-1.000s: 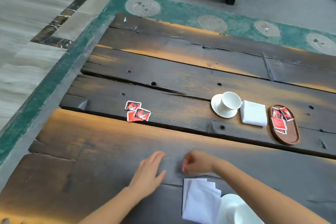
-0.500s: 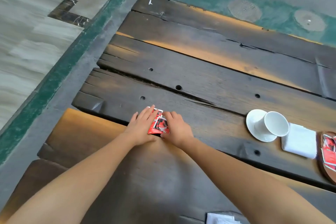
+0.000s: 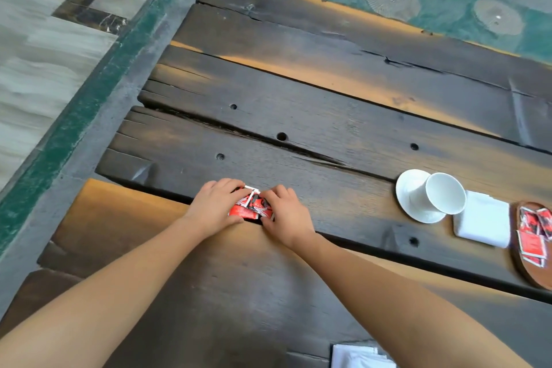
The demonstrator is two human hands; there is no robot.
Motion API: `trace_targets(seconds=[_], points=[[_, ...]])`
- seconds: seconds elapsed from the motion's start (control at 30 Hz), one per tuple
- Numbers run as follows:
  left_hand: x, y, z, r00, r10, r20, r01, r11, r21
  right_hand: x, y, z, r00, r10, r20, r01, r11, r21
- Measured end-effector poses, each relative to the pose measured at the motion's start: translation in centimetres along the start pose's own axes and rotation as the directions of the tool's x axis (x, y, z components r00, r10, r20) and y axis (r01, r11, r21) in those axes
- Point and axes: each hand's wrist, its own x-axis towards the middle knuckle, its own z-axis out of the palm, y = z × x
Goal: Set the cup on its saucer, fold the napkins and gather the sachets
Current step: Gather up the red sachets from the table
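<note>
A small pile of red sachets (image 3: pixel 251 208) lies on the dark wooden table (image 3: pixel 328 116), pressed together between my two hands. My left hand (image 3: pixel 216 206) cups the pile from the left and my right hand (image 3: pixel 288 215) from the right, fingers curled onto the sachets. At the right a white cup (image 3: pixel 439 197) stands on its white saucer (image 3: pixel 407 194). Beside it lies a folded white napkin (image 3: pixel 482 222). An oval wooden tray (image 3: pixel 528 266) at the right edge holds several more red sachets (image 3: pixel 534 233). Another white napkin (image 3: pixel 357 357) shows at the bottom edge.
The table's left end (image 3: pixel 119 164) drops to a grey and green floor (image 3: pixel 59 116). Gaps and bolt holes run between the planks.
Both hands reached forward from the near plank to the loose sachets and closed in around them, pushing them into one pile. The view tilted down and moved closer.
</note>
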Motion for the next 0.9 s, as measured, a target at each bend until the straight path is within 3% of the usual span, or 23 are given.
trace_targets(seconds=[0.2,0.3,0.4,0.5,0.57,0.67,0.77,0.9], points=[[0.1,0.6,-0.9,0.998,0.017,-0.063,-0.014,0.999,0.048,-0.2,-0.1,0.0,0.999,0.049,0.003,-0.049,0.998,0.049],[-0.3,1.4,-1.3,0.993,-0.019,-0.119,0.020,1.000,0.005,-0.5,0.0,-0.3,0.991,0.134,-0.006,-0.129,0.968,0.214],[-0.6,3.2,-1.6,0.968,-0.193,-0.159,0.166,0.971,-0.171,-1.5,0.7,-1.1,0.966,0.256,-0.017,-0.230,0.891,0.391],[-1.2,6.4,-1.7,0.925,-0.379,-0.020,0.313,0.792,-0.524,-3.7,2.2,-2.4,0.943,0.332,0.007,-0.280,0.785,0.553],[-1.7,9.1,-1.4,0.916,-0.394,0.078,0.320,0.598,-0.735,-5.9,3.5,-3.4,0.932,0.359,0.043,-0.293,0.681,0.671],[-2.1,14.1,-0.7,0.905,-0.390,0.167,0.328,0.393,-0.859,-10.3,5.9,-4.9,0.907,0.410,0.092,-0.311,0.508,0.803],[-2.3,20.4,0.4,0.915,-0.329,0.234,0.335,0.297,-0.894,-15.3,8.8,-6.2,0.863,0.488,0.129,-0.337,0.368,0.866],[-1.8,29.2,1.8,0.925,-0.291,0.245,0.322,0.256,-0.911,-22.0,13.9,-7.2,0.803,0.579,0.140,-0.361,0.285,0.888]])
